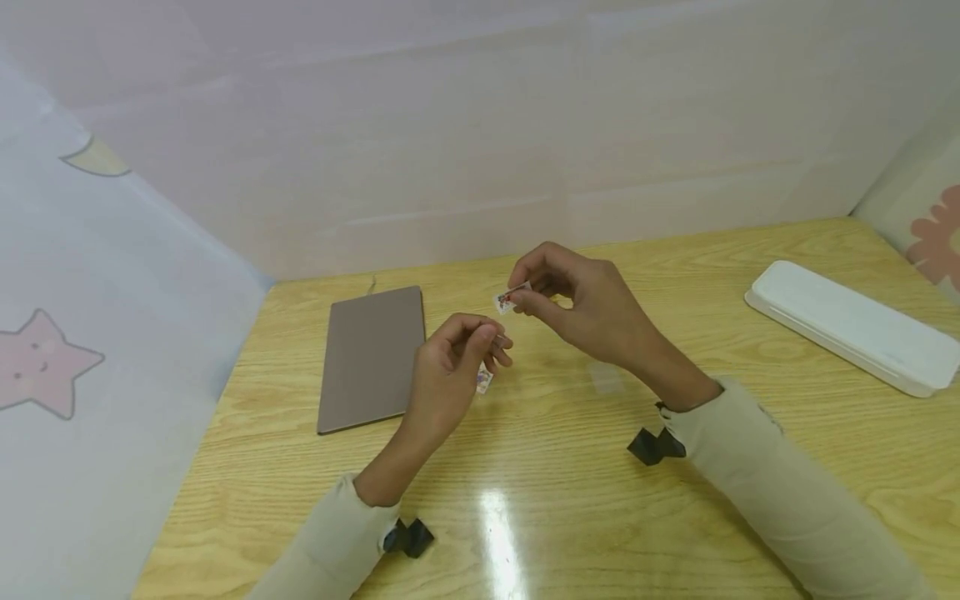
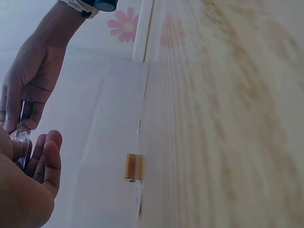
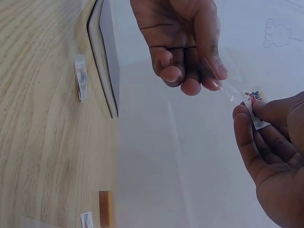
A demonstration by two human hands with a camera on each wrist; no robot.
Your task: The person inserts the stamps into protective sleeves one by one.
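Above the wooden table [image 1: 570,467], to the right of the brown pad [image 1: 371,358] lying on it, the right hand [image 1: 592,312] is pinching a small printed sticker [image 1: 504,301] between thumb and forefinger; the left hand [image 1: 446,375] is pinching a clear film strip [image 3: 223,85] running from that sticker, fingers curled. Peeling well likely means pulling slowly and evenly, keeping both pinches firm; another small sticker [image 1: 484,380] is lying on the table just beside the pad; far right of the pad, the white case [image 1: 851,325] is sitting closed, its contents hidden.

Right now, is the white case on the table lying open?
No, in the head view the white case lies closed at the table's far right, with both hands well away from it.
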